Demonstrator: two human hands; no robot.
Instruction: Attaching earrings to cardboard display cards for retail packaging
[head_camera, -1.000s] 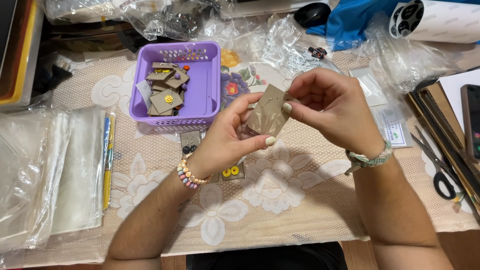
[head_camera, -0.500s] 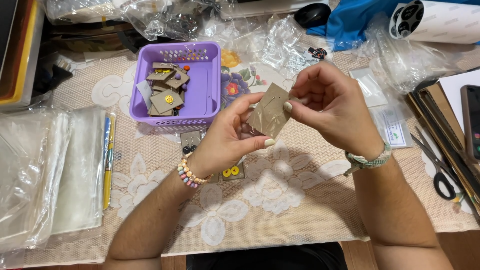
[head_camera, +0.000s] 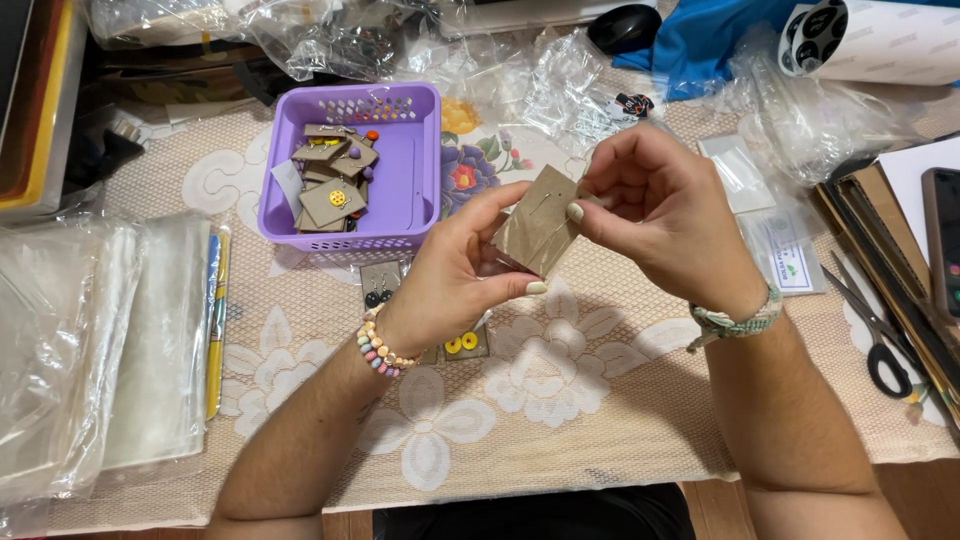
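Barely anything is shifting since the earlier frames: we are still holding the small brown card (head_camera: 540, 222) up over the middle of the table (head_camera: 600, 420), and both hands are staying almost where they were.

Going from the left, a stack of clear plastic sleeves (head_camera: 90, 340) is lying flat, with the purple basket (head_camera: 415, 150) beyond it already holding a heap of brown cards carrying coloured earrings. Two more carded pairs, a dark pair (head_camera: 379, 284) and a yellow pair (head_camera: 462, 343), are lying on the lace cloth by our wrist, so we are judging the work well under way but unfinished.

Our left hand (head_camera: 455, 275) is pinching the card by its lower edges, fingers closed on it. Our right hand (head_camera: 660, 205) is gripping its top corner, thumb and forefinger nipped together, seemingly on a thin wire hook. Scissors (head_camera: 875, 335) are lying unused at the right.
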